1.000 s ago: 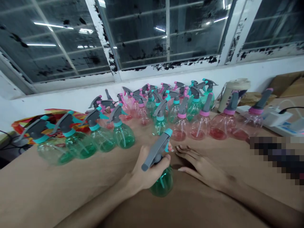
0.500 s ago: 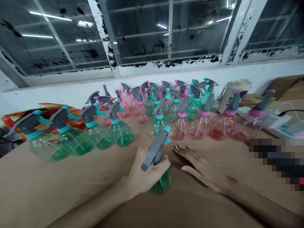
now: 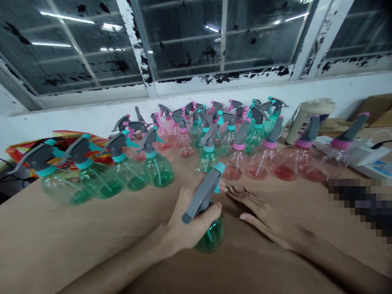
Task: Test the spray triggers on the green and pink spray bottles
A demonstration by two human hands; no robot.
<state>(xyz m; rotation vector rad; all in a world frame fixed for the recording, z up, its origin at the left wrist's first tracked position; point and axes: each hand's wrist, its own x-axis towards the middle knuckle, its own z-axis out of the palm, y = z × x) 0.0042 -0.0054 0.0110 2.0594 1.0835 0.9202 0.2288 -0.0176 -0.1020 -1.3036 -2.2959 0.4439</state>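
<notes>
My left hand (image 3: pixel 191 222) is wrapped around the neck of a green spray bottle (image 3: pixel 211 237) with a grey trigger head and teal nozzle. This bottle stands on the table in front of me, its head tilted toward the upper right. Flat on the table to its right lies my right hand (image 3: pixel 263 214), fingers outstretched and holding nothing. Green spray bottles (image 3: pixel 158 173) form a slanting row at the left. Pink spray bottles (image 3: pixel 286 165) with pink collars line up behind my right hand. One more green spray bottle (image 3: pixel 208 157) stands just beyond the held one.
Several pink and green spray bottles (image 3: pixel 185 143) crowd together by the wall. A cream-coloured jug (image 3: pixel 309 118), a cardboard box (image 3: pixel 375 110) and a white power strip (image 3: pixel 367 157) are at the right. Red and yellow wrapping (image 3: pixel 65 136) lies behind the left row.
The camera view has shifted slightly, so the bottles appear a little to the right. My left hand keeps its grip on the green spray bottle, and my right hand stays flat.
</notes>
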